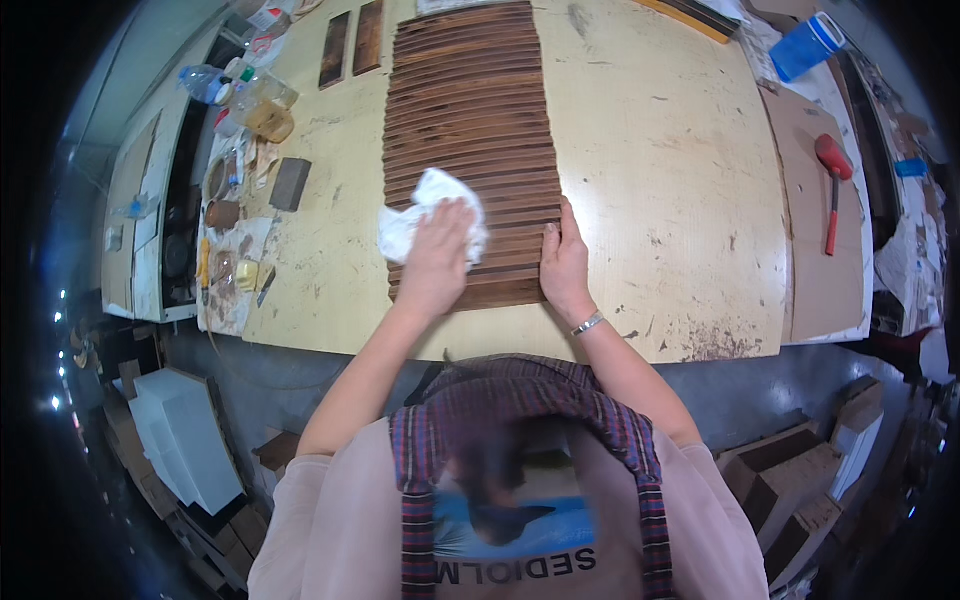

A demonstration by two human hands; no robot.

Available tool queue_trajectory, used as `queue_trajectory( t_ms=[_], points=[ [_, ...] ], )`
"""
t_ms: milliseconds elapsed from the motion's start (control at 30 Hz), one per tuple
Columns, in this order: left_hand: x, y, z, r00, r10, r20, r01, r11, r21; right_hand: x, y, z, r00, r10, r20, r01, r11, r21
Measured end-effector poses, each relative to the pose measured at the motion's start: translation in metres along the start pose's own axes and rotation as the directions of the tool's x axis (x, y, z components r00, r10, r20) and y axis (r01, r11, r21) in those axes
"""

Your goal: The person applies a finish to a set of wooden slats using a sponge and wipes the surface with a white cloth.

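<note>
Dark brown wooden slats (470,110) lie side by side in a long row down the middle of the pale table, their ends slightly uneven. Whether they are joined cannot be told. My left hand (440,250) presses a crumpled white cloth (402,228) onto the near left part of the row, with the fingers stretched over it. At the right edge of the slats, near the row's close end, my right hand (568,262) holds their ends, thumb by the top and fingers along the side.
On the table's left stand plastic bottles (265,115), a grey block (290,184) and a small brown pot (222,214). Two short dark boards (335,50) lie at the far left. To the right are a red mallet (833,160) on cardboard (815,290) and a blue container (805,48).
</note>
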State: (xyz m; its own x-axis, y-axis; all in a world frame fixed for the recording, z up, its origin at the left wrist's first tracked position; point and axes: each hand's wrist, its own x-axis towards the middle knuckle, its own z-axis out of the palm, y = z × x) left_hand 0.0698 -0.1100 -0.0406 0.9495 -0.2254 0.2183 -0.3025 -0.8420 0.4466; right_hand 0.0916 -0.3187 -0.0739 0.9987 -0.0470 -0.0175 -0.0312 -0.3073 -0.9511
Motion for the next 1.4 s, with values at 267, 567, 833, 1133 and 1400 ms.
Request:
queue_trajectory(
  t_ms=[267,567,833,1133,1400],
  points=[
    [-0.033,-0.06,-0.049,0.999,-0.017,-0.041,0.015,0.998,-0.065,0.003,0.005,-0.003,1.0,-0.008,-0.002,0.008,0.999,-0.054],
    [0.089,0.007,-0.053,0.938,-0.306,0.162,0.281,0.401,-0.872,0.006,0.013,-0.001,1.0,-0.006,0.028,0.009,0.996,-0.084],
    [0.077,0.005,0.017,0.957,0.241,0.163,-0.246,0.969,0.01,0.061,-0.001,0.006,0.983,0.045,0.18,-0.06,0.995,0.08],
    [0.069,-0.051,0.012,0.981,0.128,0.144,-0.12,0.991,-0.065,0.06,-0.005,0.005,0.99,0.045,0.134,-0.039,0.998,-0.051],
    [0.086,-0.053,0.012,0.937,0.201,0.287,-0.231,0.97,0.077,0.056,-0.003,0.005,0.995,0.06,0.085,-0.052,0.994,-0.096]
  ],
)
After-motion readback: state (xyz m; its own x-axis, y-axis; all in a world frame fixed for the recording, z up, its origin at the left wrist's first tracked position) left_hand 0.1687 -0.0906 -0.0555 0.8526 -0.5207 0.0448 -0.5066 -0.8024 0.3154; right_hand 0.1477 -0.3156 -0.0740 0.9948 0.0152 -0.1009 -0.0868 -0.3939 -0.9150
